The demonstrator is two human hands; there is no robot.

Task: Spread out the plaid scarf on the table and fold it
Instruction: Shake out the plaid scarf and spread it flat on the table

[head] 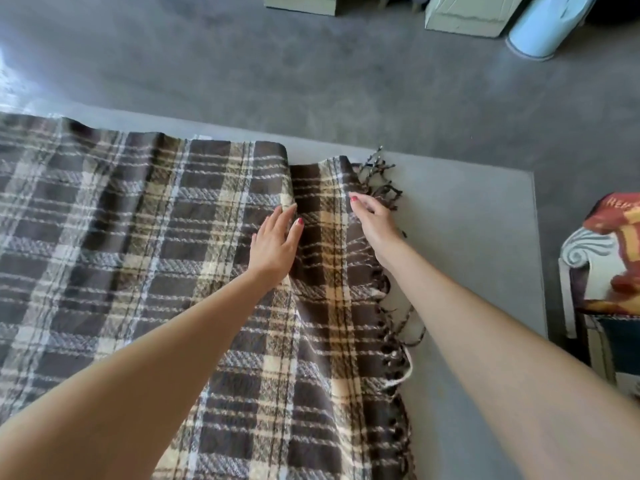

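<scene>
A brown, cream and white plaid scarf (pixel 138 237) lies spread over the grey table (pixel 467 237), running off the left edge of view. Its fringed end (pixel 381 188) lies at the right. A raised fold runs from the far edge toward me near the middle. My left hand (pixel 275 242) rests flat on the scarf with fingers apart, right at that fold. My right hand (pixel 372 220) lies on the cloth near the fringed edge, fingers curled down onto the fabric. Whether it pinches the fabric is hidden.
Bare table surface extends right of the fringe to the table's right edge (pixel 538 254). Beyond the far edge is grey floor with pale boxes (pixel 467 15) and a white bin (pixel 543 29). A chair with a red and yellow cloth (pixel 616 244) stands at the right.
</scene>
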